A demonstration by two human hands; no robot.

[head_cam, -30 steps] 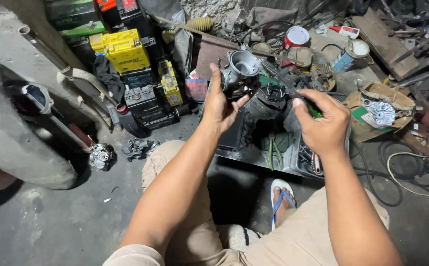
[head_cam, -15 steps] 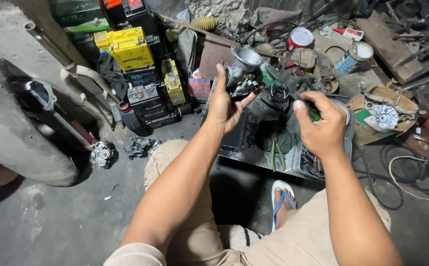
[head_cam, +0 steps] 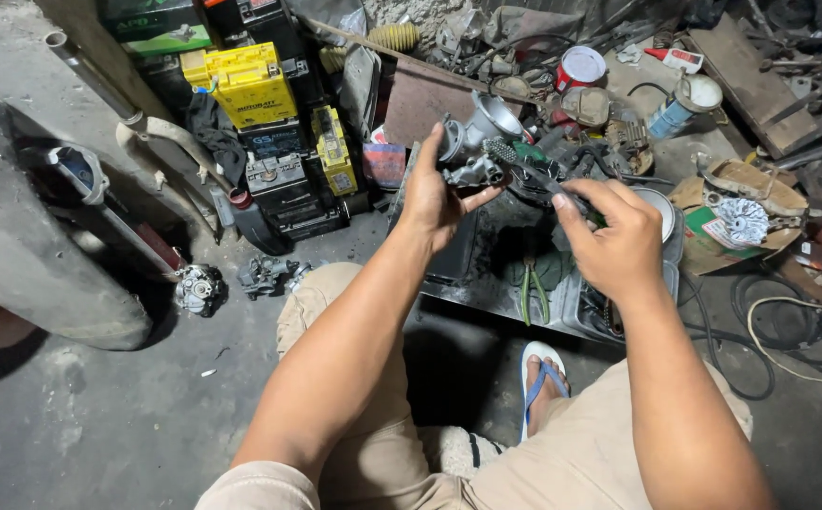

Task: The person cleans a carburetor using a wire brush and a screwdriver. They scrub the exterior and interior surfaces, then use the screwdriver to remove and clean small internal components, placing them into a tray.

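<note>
My left hand (head_cam: 433, 192) holds up a grey metal carburetor (head_cam: 477, 142) by its lower body, thumb behind it and fingers underneath. My right hand (head_cam: 616, 236) grips a small brush (head_cam: 524, 170) with a dark handle; its bristled head touches the carburetor's right side. Both hands are raised above a black metal tray (head_cam: 487, 283) that lies on the floor in front of my knees.
Green-handled pliers (head_cam: 530, 288) lie in the tray. Yellow and black batteries (head_cam: 255, 90) are stacked at the back left. Loose engine parts (head_cam: 201, 286) sit on the concrete floor at left. Cans (head_cam: 581, 68), cardboard and cables crowd the back and right. My sandalled foot (head_cam: 541, 378) rests below.
The brush in my right hand has moved left and now touches the carburetor. My left hand has kept the carburetor in about the same place.
</note>
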